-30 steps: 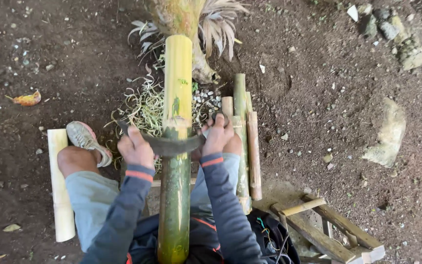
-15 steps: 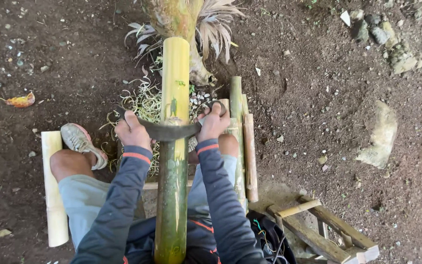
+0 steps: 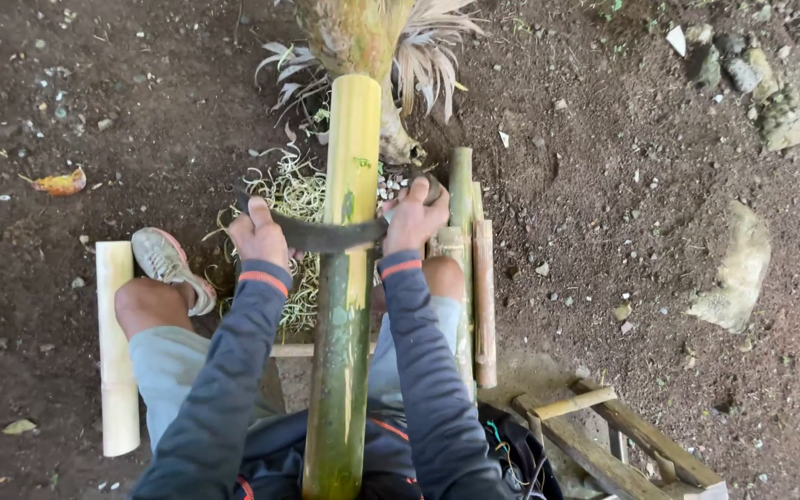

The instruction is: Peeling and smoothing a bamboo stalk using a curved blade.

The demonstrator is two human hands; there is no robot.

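A thick bamboo pole (image 3: 344, 306) runs away from me between my knees, green near me and pale yellow at its far part. A dark curved blade (image 3: 321, 236) lies across it. My left hand (image 3: 259, 233) grips the blade's left end and my right hand (image 3: 414, 218) grips its right end. Both arms wear dark blue sleeves with orange cuffs. Pale curled shavings (image 3: 293, 199) lie on the ground beyond the blade.
A peeled bamboo piece (image 3: 115, 352) lies to the left beside my shoe (image 3: 167, 264). Several bamboo sticks (image 3: 474, 268) lie to the right. A wooden frame (image 3: 622, 444) sits lower right. A plant base (image 3: 363, 37) stands at the pole's far end, stones (image 3: 738, 273) at right.
Both hands have pushed the blade farther away from me along the pole, towards the yellow part.
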